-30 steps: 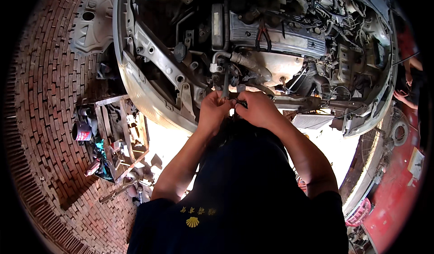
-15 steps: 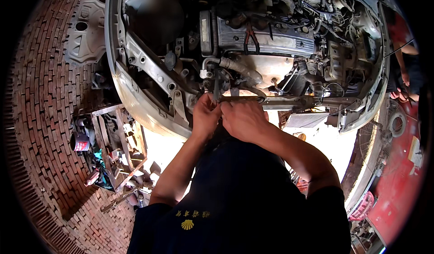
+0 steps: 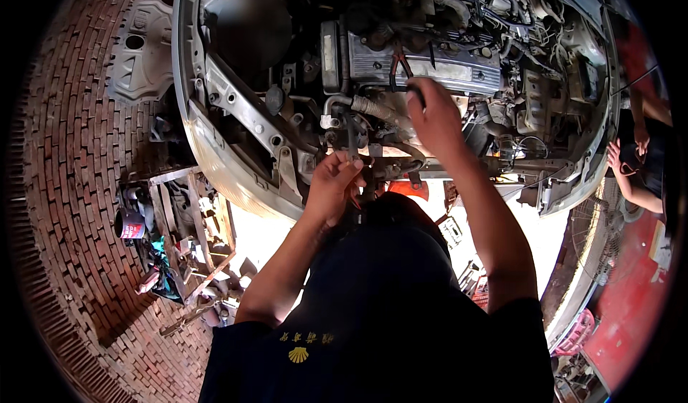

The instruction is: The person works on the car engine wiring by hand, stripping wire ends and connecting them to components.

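My left hand (image 3: 333,188) is closed in a pinch at the front of the engine bay. Between its fingertips is the lower end of a thin, dark, hose-like piece (image 3: 352,136); a small reddish strip shows below the fingers. Farther up and to the right, my right hand (image 3: 438,120) hovers over the front of the engine with its fingers curled. A black piece (image 3: 416,95) shows at its fingertips, but its kind is unclear. Just beyond them, pliers with red and black handles (image 3: 399,64) lie on the ribbed engine cover (image 3: 466,69).
A metal bracket rail (image 3: 240,105) and a bent pipe with a ribbed hose (image 3: 376,109) flank the work area. At left, a wooden frame with clutter (image 3: 193,216) stands on brick paving (image 3: 79,209). Another person's hand (image 3: 614,155) shows at far right beside a fan guard (image 3: 595,224).
My right hand has left my left hand and moved up and right to near the pliers. My left hand stays at nearly the same spot. The other person's arm has shifted.
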